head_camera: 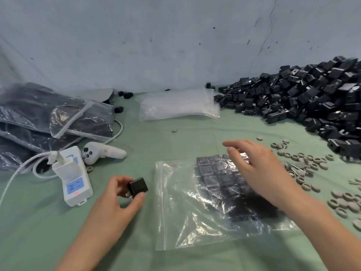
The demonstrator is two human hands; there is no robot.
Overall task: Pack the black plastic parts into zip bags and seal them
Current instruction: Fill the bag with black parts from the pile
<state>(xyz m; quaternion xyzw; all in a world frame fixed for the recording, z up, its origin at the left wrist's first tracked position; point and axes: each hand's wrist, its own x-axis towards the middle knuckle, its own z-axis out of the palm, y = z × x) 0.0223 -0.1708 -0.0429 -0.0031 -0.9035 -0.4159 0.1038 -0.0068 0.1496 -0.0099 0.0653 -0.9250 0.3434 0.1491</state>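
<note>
My left hand (119,194) pinches one black plastic part (138,186) between thumb and fingers, just left of a clear zip bag (181,216) lying flat on the green cloth. Rows of black parts (214,178) fill the bag's right half. Over that filled half hovers my right hand (259,167), fingers spread and relaxed, holding nothing. A big heap of loose black parts (304,98) lies at the right rear. A stack of empty zip bags (179,106) sits at the back centre.
Filled bags of parts (52,116) pile up at the left. A white power strip (75,177), a white controller (103,153) and a cable (117,133) lie in front of them. Several grey rubber rings (312,169) scatter along the right.
</note>
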